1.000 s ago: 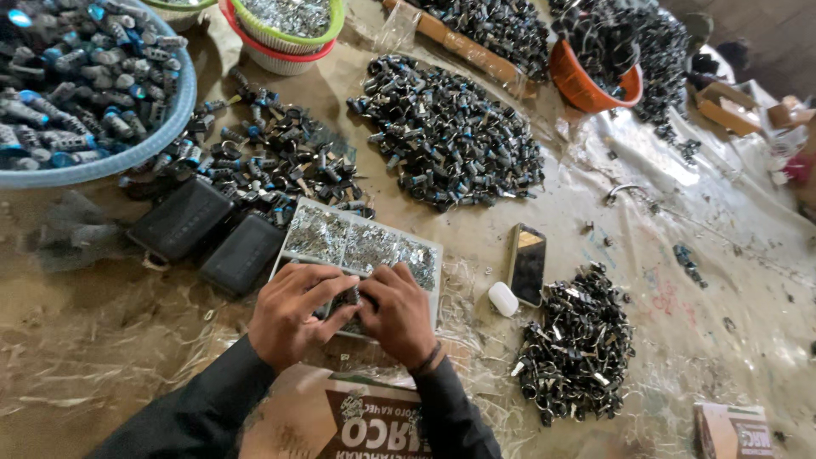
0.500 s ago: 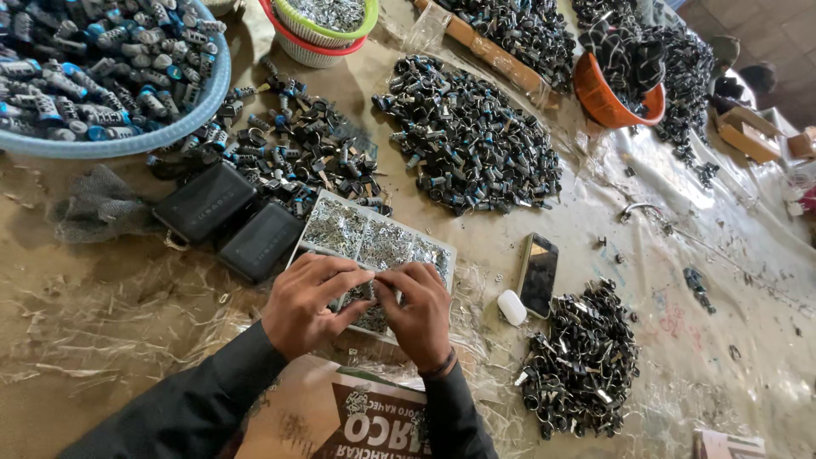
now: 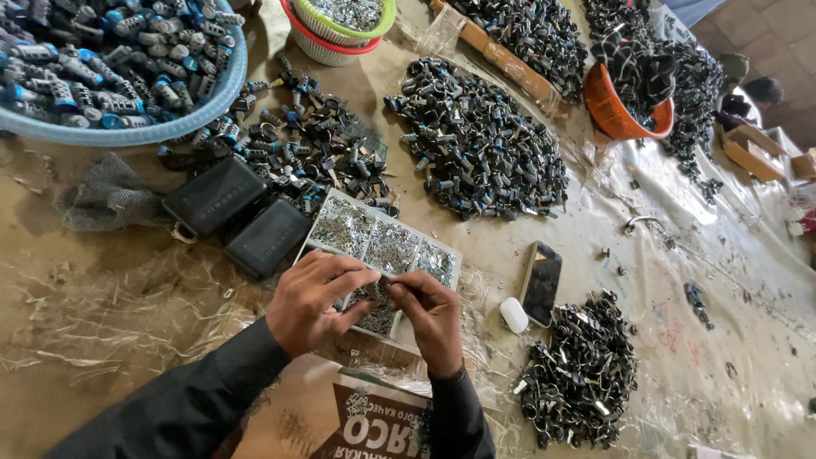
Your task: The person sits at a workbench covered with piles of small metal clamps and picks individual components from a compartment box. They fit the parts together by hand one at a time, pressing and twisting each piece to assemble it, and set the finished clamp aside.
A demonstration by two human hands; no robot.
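My left hand (image 3: 313,299) and my right hand (image 3: 432,313) meet fingertip to fingertip over a flat compartment tray (image 3: 340,212) filled with tiny silvery metal parts. Between the fingers of both hands sits one small dark metal part (image 3: 380,285); its exact shape is too small to tell. Both wrists wear dark sleeves. The tray lies on a plastic-covered surface directly in front of me, partly hidden by my hands.
Two black pouches (image 3: 240,212) lie left of the tray. Heaps of small dark metal parts (image 3: 480,140) (image 3: 582,374) spread behind and right. A phone (image 3: 541,282) and white case (image 3: 513,314) lie right. A blue basin (image 3: 119,59), green basket (image 3: 344,21), orange bowl (image 3: 616,106) and cardboard piece (image 3: 374,425) surround.
The view has shifted slightly, so everything sits further right and lower. My hands stay together over the tray, fingers working the small part; nothing else moved.
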